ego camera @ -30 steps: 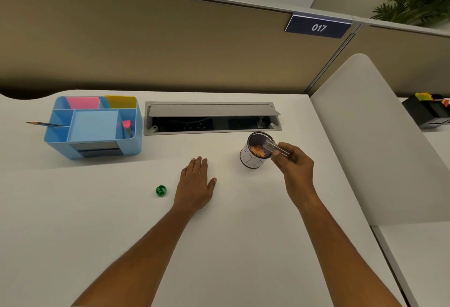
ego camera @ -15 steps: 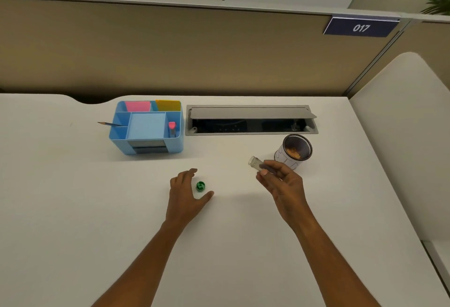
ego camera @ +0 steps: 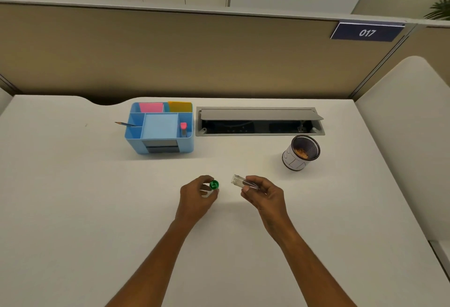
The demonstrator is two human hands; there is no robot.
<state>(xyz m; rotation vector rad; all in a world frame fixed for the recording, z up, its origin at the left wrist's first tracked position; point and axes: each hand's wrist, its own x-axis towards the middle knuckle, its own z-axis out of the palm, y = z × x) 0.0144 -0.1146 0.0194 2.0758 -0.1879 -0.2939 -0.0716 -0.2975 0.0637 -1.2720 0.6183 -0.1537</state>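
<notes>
Above the near middle of the white desk, the person's left grip pinches a small green cap between thumb and fingertips. The right grip is curled round a clear plastic tube held sideways, its open mouth facing left toward the cap, near it but apart. Farther off to the right stands a mesh cup with orange bits inside, and a blue organizer sits far left of it, beside an open cable tray.
</notes>
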